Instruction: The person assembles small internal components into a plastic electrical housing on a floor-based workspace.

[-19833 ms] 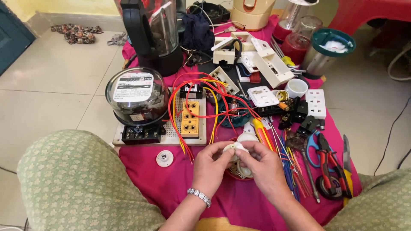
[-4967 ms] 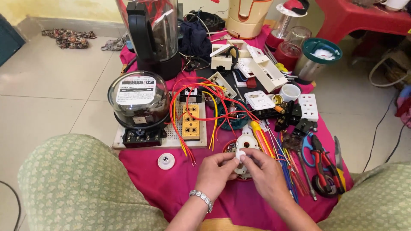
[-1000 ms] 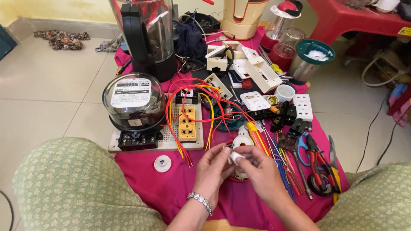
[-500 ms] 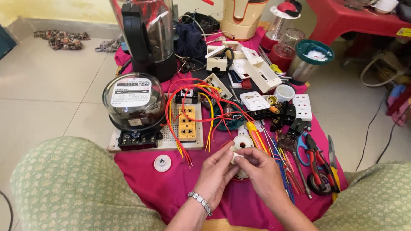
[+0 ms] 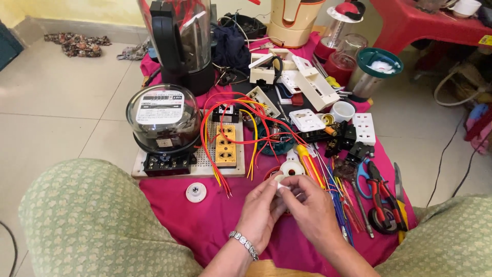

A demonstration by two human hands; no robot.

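My left hand (image 5: 262, 211) and my right hand (image 5: 312, 208) meet over the pink cloth (image 5: 205, 225), fingertips pinched together on a small white fitting (image 5: 281, 183). A silver bracelet sits on my left wrist. Just beyond my fingers lies a round white lamp holder (image 5: 292, 168) beside a red-and-yellow screwdriver (image 5: 309, 164). Red and yellow wires (image 5: 233, 141) loop from an orange socket block (image 5: 226, 145) on a white perforated board (image 5: 195, 166).
A glass-domed electricity meter (image 5: 162, 120) stands on the board's left. A round white cap (image 5: 196, 192) lies on the cloth. Pliers and scissors (image 5: 379, 192) lie at the right. White switch plates (image 5: 307, 87), blender jars (image 5: 182, 43) and a red stool (image 5: 425, 25) stand farther back.
My hands have kept working the small white fitting in nearly the same spot, shifting slightly nearer to me. The view has drifted a little.
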